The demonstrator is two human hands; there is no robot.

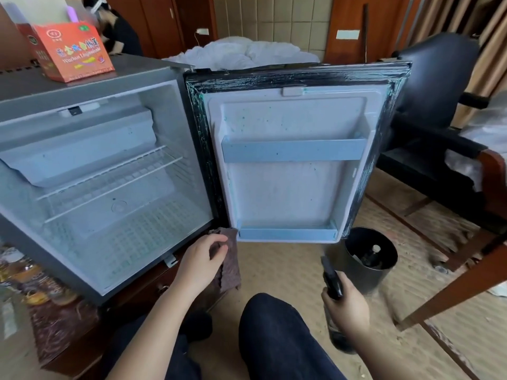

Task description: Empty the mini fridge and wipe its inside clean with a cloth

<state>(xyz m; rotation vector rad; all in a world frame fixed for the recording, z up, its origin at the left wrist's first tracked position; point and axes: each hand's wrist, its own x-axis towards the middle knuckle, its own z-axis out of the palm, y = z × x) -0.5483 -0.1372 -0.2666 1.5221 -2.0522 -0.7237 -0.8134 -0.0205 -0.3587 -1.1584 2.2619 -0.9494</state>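
Note:
The mini fridge (33, 100) stands open on a low cabinet, its white inside holding only a wire shelf (109, 176) and a freezer box. Its door (296, 165) is swung wide to the right, with two pale blue door racks and blue-green specks on the liner. My left hand (201, 260) grips a brown cloth (229, 266) just below the fridge's bottom right corner, by the hinge. My right hand (347, 305) holds a dark spray bottle (333, 281) below the door, nozzle pointing up toward it.
A red cardboard box (71, 50) sits on the fridge top. A black bin (369, 266) with a bottle inside stands on the floor under the door's edge. A dark armchair (439, 113) is at the right. My knees are below. Another person is at the far back left.

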